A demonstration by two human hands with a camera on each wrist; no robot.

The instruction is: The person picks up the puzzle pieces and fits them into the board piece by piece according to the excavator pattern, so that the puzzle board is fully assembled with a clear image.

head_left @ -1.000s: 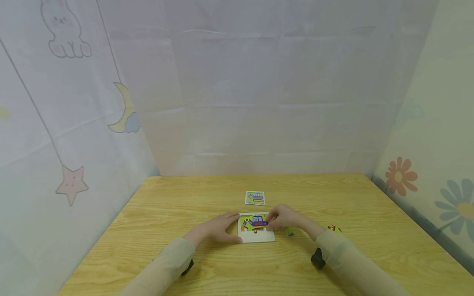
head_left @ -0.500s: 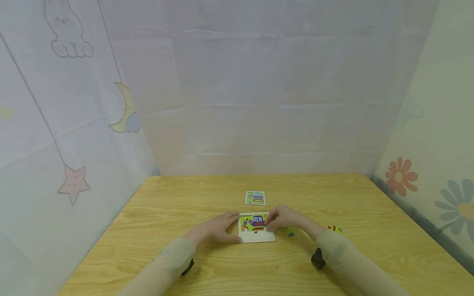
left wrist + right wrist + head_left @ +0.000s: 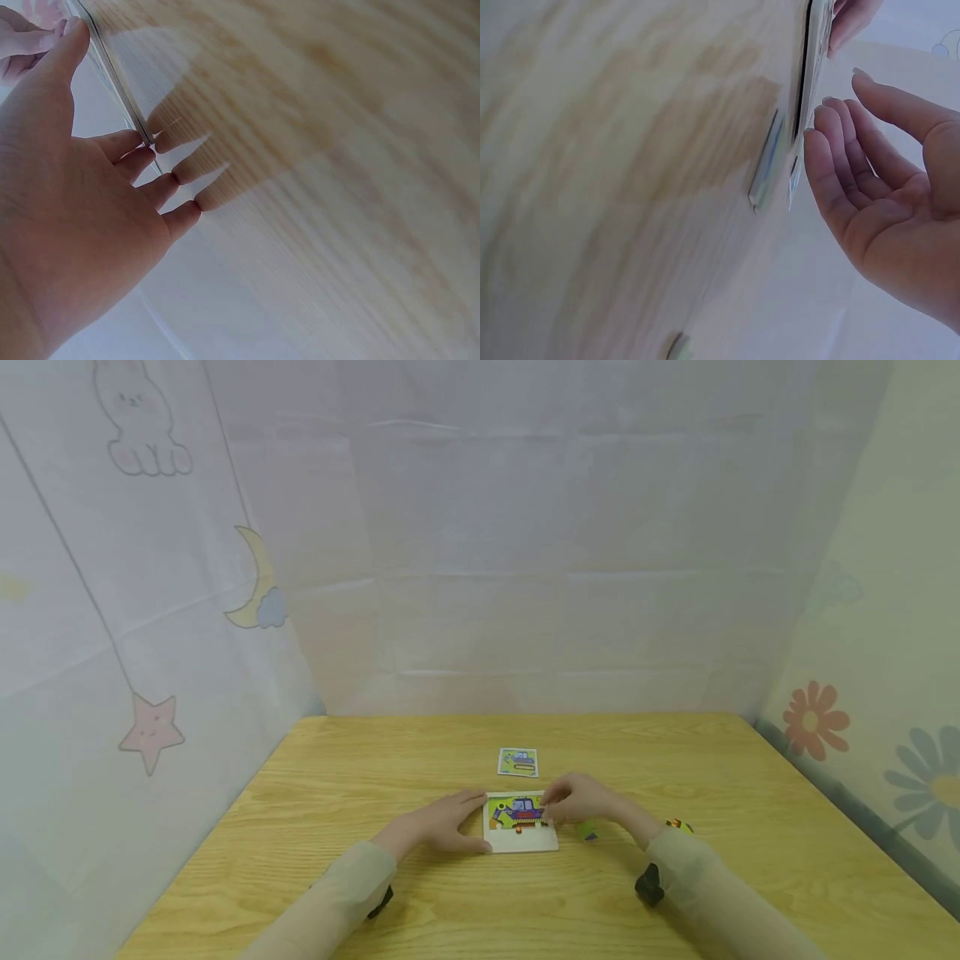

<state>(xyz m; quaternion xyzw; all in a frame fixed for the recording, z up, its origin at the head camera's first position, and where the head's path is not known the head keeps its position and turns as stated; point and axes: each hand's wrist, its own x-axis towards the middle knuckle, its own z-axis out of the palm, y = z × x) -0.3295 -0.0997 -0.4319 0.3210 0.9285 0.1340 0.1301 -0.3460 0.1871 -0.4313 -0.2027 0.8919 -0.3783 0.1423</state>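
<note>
Cloth (image 3: pixel 480 568) with pale printed drawings stands behind and at both sides. Before it spreads the bench (image 3: pixel 420 910), of yellowish wood with visible grain. Two light sleeves (image 3: pixel 337 897) come from the near edge, and under each cuff sits a black device (image 3: pixel 649 885).

The hands meet at the middle of the bench. The left hand (image 3: pixel 448 822) is spread wide: its fingertips touch the far left corner of a white board (image 3: pixel 523 841), and its thumb reaches the near left corner. The right hand (image 3: pixel 581 797) is bent over the right edge of this board; in its wrist view the fingers are softly curved, the thumb stays well apart from them, and nothing is seen between. Whether its fingertips touch the board, I cannot tell.

The board lies flat between the hands, its far part filled with a purple digger picture, its near part white. Beyond it lies a smaller card (image 3: pixel 517 762) with a similar digger. Smallest are a green piece (image 3: pixel 588 831), under the right wrist, and a red-yellow piece (image 3: pixel 679 826), beside the right sleeve.
</note>
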